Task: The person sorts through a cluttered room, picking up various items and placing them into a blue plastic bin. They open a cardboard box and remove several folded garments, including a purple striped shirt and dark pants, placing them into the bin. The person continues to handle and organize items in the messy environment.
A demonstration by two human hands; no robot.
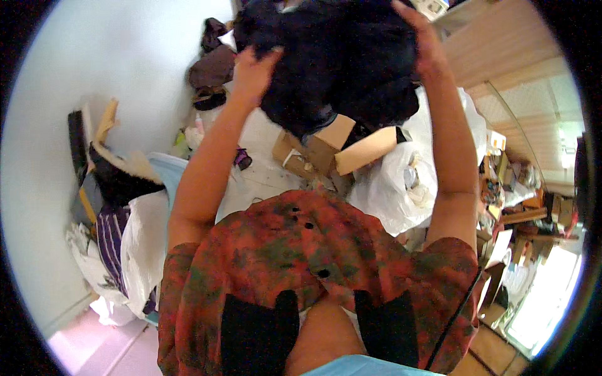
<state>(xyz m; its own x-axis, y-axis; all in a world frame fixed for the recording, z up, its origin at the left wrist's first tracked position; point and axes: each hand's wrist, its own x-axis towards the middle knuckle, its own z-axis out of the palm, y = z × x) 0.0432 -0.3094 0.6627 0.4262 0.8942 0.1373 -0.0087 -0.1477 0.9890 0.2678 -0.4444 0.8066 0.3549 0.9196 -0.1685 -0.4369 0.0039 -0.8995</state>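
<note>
A large black cloth item, perhaps a garment, is held up in front of me at the top of the view. My left hand grips its left side, with the thumb pressed over the cloth. On the opposite side my right hand holds the right edge, its fingertips near the upper rim of the view. Below the cloth's hanging lower edge stands an open cardboard box with its flaps up. The cloth hides part of the box and the floor behind it.
White plastic bags lie right of the box. At left, a light blue tub stands beside a striped cloth and more bags. Brown and dark bags sit along the wall. Cluttered shelves line the right side.
</note>
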